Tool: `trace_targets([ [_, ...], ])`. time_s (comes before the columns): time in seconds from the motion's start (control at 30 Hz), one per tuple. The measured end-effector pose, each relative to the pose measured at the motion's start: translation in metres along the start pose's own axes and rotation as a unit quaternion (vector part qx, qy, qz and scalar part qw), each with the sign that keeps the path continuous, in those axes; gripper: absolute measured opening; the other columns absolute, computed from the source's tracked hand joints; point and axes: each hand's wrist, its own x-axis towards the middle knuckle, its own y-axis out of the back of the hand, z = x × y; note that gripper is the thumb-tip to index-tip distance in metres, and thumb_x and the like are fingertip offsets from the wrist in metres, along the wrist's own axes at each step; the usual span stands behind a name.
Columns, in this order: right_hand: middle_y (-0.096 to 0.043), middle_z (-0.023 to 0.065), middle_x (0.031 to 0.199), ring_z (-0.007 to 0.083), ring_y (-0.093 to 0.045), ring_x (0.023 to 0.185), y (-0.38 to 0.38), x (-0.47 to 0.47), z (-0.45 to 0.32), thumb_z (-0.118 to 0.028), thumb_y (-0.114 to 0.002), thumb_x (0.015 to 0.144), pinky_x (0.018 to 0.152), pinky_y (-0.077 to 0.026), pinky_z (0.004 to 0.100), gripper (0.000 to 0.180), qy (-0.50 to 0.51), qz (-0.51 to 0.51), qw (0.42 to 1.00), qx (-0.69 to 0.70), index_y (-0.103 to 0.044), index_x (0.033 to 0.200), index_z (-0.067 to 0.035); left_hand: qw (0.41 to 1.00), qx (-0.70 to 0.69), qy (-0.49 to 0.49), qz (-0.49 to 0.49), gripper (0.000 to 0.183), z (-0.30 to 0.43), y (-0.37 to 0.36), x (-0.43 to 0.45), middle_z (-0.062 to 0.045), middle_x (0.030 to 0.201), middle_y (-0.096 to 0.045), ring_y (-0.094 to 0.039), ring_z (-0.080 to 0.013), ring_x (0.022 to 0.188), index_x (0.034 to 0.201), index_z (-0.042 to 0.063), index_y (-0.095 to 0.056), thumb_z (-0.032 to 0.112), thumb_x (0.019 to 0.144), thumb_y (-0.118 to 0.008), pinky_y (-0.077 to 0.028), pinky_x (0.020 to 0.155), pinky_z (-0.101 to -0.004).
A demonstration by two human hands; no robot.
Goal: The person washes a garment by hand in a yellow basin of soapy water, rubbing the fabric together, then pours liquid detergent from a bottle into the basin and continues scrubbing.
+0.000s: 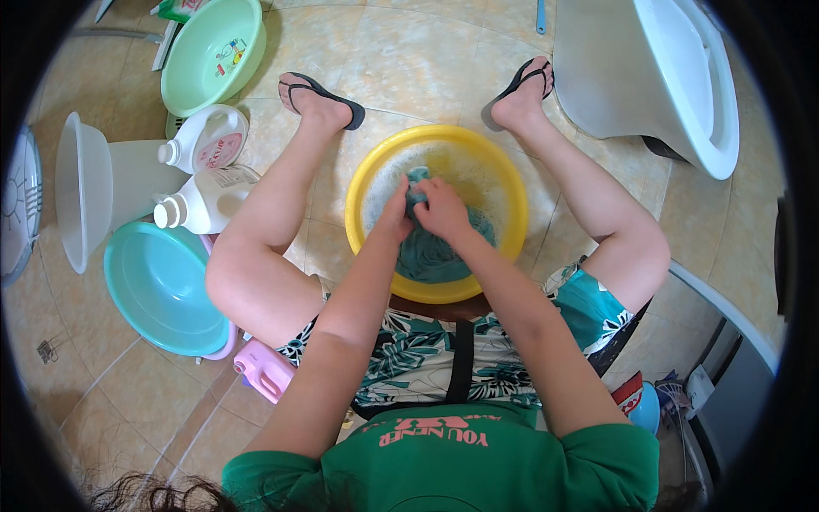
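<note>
Between my legs a yellow plastic basin [436, 292] holds soapy water with white suds [379, 185]. A wet dark teal cloth [441, 256] is bunched in the near part of the basin, and one end of it rises between my hands. My left hand [398, 208] grips that raised part from the left side. My right hand [441, 206] holds the same cloth from the right, its fingers bent over the fabric. The part under my palms is hidden, and so is the basin's bottom below the suds.
To the left are a green basin [192, 57], white detergent jugs [205, 198], a turquoise basin [153, 288] and a pink bottle [265, 371]. A white ceramic fixture [601, 70] stands at the right. My feet in black flip-flops [349, 112] flank the yellow basin's far side.
</note>
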Motion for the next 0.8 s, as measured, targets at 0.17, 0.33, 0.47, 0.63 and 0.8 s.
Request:
trace_targets([
  [0.17,-0.050,0.0141,0.086,0.0338,-0.055,0.078,0.014,-0.032,-0.060,-0.016,-0.056,0.069,0.064,-0.047,0.0436,0.022,0.059,-0.012,0.995,0.084,-0.051,0.089,-0.008,0.992,-0.036,-0.004,-0.119,0.050,0.008,0.023,0.004,-0.009,0.082,-0.059,-0.059,-0.0224,0.075,0.092,0.010,-0.056,0.057,0.088,-0.039,-0.050,0.069,-0.0368],
  [0.33,-0.049,0.0149,0.089,0.0338,-0.056,0.074,0.009,-0.044,-0.067,-0.016,-0.055,0.071,0.062,-0.048,0.0431,0.024,0.062,0.001,0.997,0.041,-0.048,0.092,-0.007,0.996,0.022,-0.038,-0.081,0.042,0.009,0.023,-0.004,-0.007,0.072,-0.057,-0.058,-0.0203,0.068,0.082,0.010,-0.057,0.050,0.089,-0.045,-0.050,0.061,-0.0341],
  [0.47,-0.049,0.0158,0.089,0.0348,-0.058,0.072,0.007,-0.035,-0.053,-0.018,-0.054,0.072,0.060,-0.048,0.0442,0.023,0.046,0.030,0.998,0.022,-0.048,0.092,-0.008,0.996,0.035,-0.078,-0.025,0.035,0.000,0.001,-0.017,-0.007,0.079,-0.059,-0.059,-0.0202,0.071,0.091,0.006,-0.058,0.039,0.090,-0.046,-0.050,0.063,-0.0339],
  [0.63,-0.053,0.0169,0.091,0.0358,-0.058,0.077,0.017,-0.016,-0.038,-0.020,-0.050,0.075,0.066,-0.048,0.0460,0.021,-0.003,-0.001,1.000,0.027,-0.051,0.094,-0.010,0.994,0.042,-0.093,0.035,0.030,-0.004,-0.008,-0.022,-0.009,0.088,-0.060,-0.059,-0.0206,0.076,0.102,0.002,-0.056,0.028,0.090,-0.046,-0.050,0.066,-0.0338],
  [0.8,-0.054,0.0166,0.098,0.0366,-0.056,0.085,0.015,0.010,0.004,-0.019,-0.050,0.077,0.075,-0.046,0.0458,0.022,-0.029,0.017,0.998,0.044,-0.055,0.097,-0.011,0.990,0.067,-0.117,0.049,0.031,-0.007,-0.006,-0.005,-0.011,0.096,-0.060,-0.058,-0.0206,0.087,0.110,0.005,-0.052,0.028,0.092,-0.044,-0.048,0.073,-0.0312],
])
